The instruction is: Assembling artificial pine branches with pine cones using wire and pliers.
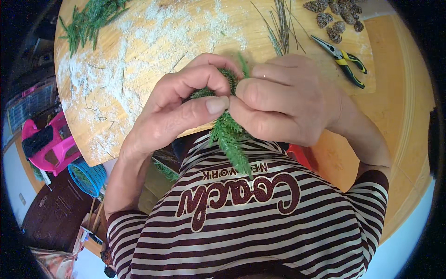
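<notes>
Pale wooden table (258, 50) toward twelve o'clock, left hand (181, 97) and right hand (283, 100) both pinching bushy green needled sprig (232, 146) at centre; close, firm pinches should limit twisting.

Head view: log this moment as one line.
left hand: holding green sprig | right hand: closed at same sprig | pliers: on table, right

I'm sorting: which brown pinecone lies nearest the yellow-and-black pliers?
The lowest brown, scaly pinecone, just above the yellow-and-black pliers; the others lie higher in view.
</notes>
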Demonstrator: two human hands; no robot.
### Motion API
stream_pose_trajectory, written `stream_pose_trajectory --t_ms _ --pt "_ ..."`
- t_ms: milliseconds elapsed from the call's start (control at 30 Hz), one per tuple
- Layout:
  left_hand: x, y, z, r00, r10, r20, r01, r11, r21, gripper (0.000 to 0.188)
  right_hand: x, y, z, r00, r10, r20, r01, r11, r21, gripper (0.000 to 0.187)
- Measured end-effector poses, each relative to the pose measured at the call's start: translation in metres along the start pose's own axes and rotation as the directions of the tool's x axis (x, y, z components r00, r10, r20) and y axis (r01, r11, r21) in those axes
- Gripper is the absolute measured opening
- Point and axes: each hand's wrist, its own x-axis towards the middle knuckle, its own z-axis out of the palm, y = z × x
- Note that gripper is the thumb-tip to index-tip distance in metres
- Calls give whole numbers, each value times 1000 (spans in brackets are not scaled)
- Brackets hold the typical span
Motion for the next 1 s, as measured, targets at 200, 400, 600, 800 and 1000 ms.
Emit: stream_pose_trajectory --t_ms 200,400,600,800,1000 --pt "3 -2 -2 995 30 96 -31 1000 6 16 -4 -1 1 999 -44 -7 44 998 -44 19" --pt "0 1 16 989 36 -143 -33 999 20 30 -9 2 -4 994 -85 69 90 993 -77 16" --pt "-5 -7 16 909 0 -416 -35 997 -76 31 -7 7 -13 989 -119 83 131 980 -149 16" --pt "-8 -14 18 929 -167 -331 33 926 -375 28 -5 9 -14 986 -138 89 151 974 -171 17" --pt "-1 -18 22 939 -245 -240 78 833 -548 25 -7 9 -14 985 -142 94 158 969 -189 15"
